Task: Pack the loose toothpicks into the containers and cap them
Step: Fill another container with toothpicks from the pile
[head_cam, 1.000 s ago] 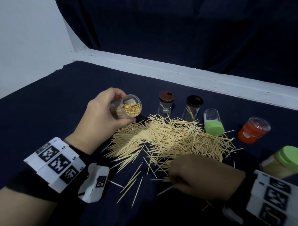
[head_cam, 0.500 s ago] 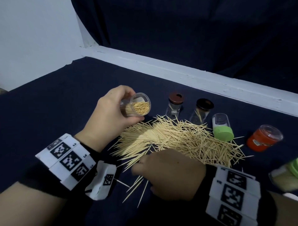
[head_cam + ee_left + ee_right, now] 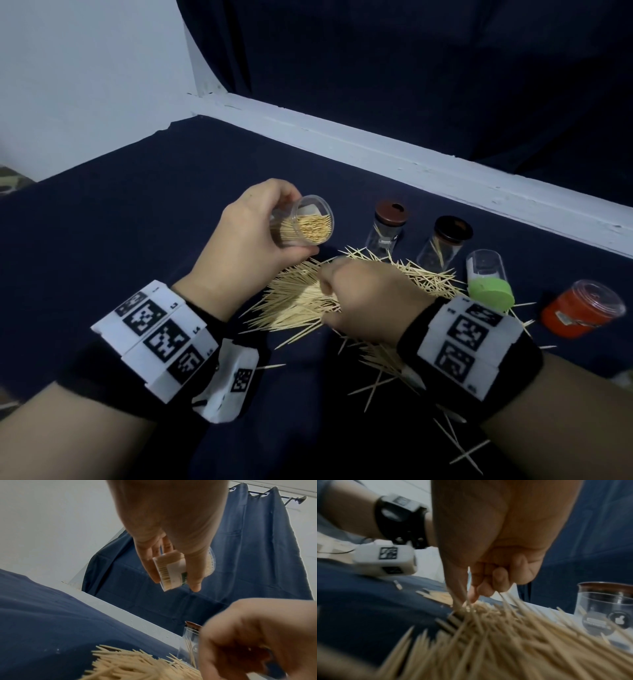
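While the pile is far from cleared, a start has been made: on the left, a clear open container (image 3: 301,221) is gripped by the left hand (image 3: 253,246), fingers curled round its wall, and it is tilted with the mouth toward the right, above the near-left edge of the heap. It is seen roughly half to two-thirds full of toothpicks, and no cap is on it. Just right of it, the right hand (image 3: 363,294) is lowered onto the loose toothpicks (image 3: 298,301), fingers curled and a small bunch pinched between thumb and fingertips (image 3: 488,588) (the wrist view is blurred, so the count cannot be told). Most of the toothpicks are spread across the dark tabletop (image 3: 137,212), with strays lying near the wrists. Further right, two brown-lidded jars (image 3: 387,222) are stood behind the heap with only a few sticks inside. A green-capped container (image 3: 486,281) lies on its side, and an orange container (image 3: 579,310) is lying at the far right. Much filling and all the capping of the held container are judged still to be done.
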